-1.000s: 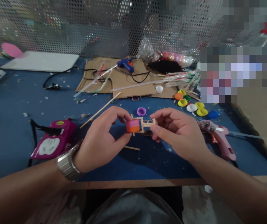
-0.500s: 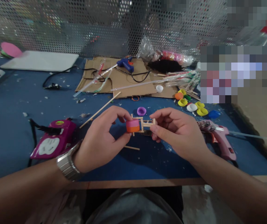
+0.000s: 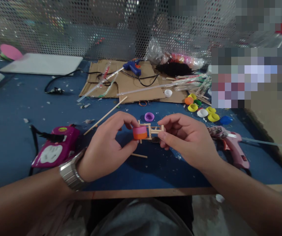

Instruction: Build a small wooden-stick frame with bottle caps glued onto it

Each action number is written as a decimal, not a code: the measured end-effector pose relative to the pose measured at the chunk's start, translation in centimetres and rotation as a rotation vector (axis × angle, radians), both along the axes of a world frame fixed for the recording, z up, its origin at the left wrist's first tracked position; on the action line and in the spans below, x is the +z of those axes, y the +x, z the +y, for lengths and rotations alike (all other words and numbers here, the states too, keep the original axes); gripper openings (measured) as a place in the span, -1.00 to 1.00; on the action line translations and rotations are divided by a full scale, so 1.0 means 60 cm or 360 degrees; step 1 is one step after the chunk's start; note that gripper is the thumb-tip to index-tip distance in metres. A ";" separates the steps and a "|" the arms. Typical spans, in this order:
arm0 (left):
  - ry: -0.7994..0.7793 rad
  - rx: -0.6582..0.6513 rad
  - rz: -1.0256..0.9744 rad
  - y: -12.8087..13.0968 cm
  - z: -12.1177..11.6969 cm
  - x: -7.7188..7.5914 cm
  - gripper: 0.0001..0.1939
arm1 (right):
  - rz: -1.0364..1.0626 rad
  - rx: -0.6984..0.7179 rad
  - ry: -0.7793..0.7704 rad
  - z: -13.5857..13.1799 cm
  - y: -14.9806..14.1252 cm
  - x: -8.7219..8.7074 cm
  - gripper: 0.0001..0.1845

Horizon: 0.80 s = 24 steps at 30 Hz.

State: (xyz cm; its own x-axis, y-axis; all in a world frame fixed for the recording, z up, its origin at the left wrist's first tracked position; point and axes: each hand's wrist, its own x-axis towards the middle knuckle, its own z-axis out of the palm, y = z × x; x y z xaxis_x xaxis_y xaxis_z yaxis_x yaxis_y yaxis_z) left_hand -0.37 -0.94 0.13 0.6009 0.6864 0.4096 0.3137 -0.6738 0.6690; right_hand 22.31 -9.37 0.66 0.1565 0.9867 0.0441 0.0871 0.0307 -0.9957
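Far left and well beyond the stick frame [image 3: 156, 131], a white board [image 3: 42, 64] lies flat on the blue worktop [image 3: 12, 131]. Left of the frame and nearer to it, a magenta box [image 3: 69, 137] with a white panel and a black cord rests on the same surface. A metal-banded watch [image 3: 70, 173] encircles the left wrist. A long pale stick [image 3: 105, 115] lies obliquely to the upper left of the frame. The left hand [image 3: 108, 149] pinches the frame's left end between thumb and fingers. Beyond the frame, a blue glue gun [image 3: 132, 68] rests on cardboard sheets [image 3: 141, 93]. A short stick [image 3: 142, 156], partly hidden by the hand, lies on the near side of the frame. A pink-and-orange piece [image 3: 140, 132] sits at the frame's left end. A purple cap [image 3: 149, 116] lies just beyond the frame, which is held between both hands above the worktop. The right hand [image 3: 187, 134] pinches the frame's right end between thumb and fingers. Right of the frame and farther back, loose caps [image 3: 213, 117] in yellow, white, orange, green and blue form a cluster. To the frame's right, past the hand, lies a pink glue gun [image 3: 236, 150]; a cardboard slab [image 3: 273, 131] is farthest right.
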 end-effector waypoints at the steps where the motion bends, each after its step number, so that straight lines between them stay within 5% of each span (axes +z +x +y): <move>1: 0.0001 0.0001 0.0000 0.000 0.000 0.000 -0.69 | 0.0005 0.0001 0.0002 0.000 0.000 0.000 -0.83; 24: -0.0047 -0.0001 -0.0010 0.003 -0.001 0.002 -0.71 | 0.0044 0.0017 0.0024 0.002 0.001 0.000 -0.82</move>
